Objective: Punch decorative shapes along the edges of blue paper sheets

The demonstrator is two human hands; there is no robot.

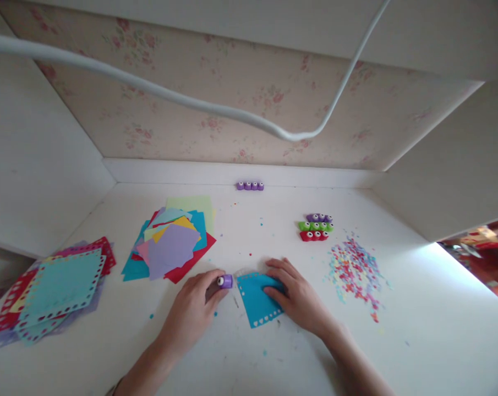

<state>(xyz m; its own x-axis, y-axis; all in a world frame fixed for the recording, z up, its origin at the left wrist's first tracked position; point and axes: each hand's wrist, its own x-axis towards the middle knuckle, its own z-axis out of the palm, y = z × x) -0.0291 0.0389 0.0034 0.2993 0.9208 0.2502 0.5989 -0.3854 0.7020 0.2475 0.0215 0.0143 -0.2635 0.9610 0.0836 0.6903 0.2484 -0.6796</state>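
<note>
Between the thumb and fingers of my left hand [191, 305] is a small purple paper punch [227, 281] with a white round button facing left. Just right of it lies a blue sheet of paper [253, 301], its left and bottom edges cut with small shaped holes, hearts among them along the bottom. My right hand [298, 300] grips the sheet's right side, thumb on top and some fingers hidden beneath or behind it. A narrow gap seems to separate the punch from the paper's upper left corner.
Left are a stack of hole-edged sheets [67, 280] and a pile of plain coloured papers [174, 247]. Purple punches [250, 186] line the back; purple, green and red punches [316, 226] stand in rows at right, near scattered confetti [354, 269]. A white cable [182, 99] hangs across above.
</note>
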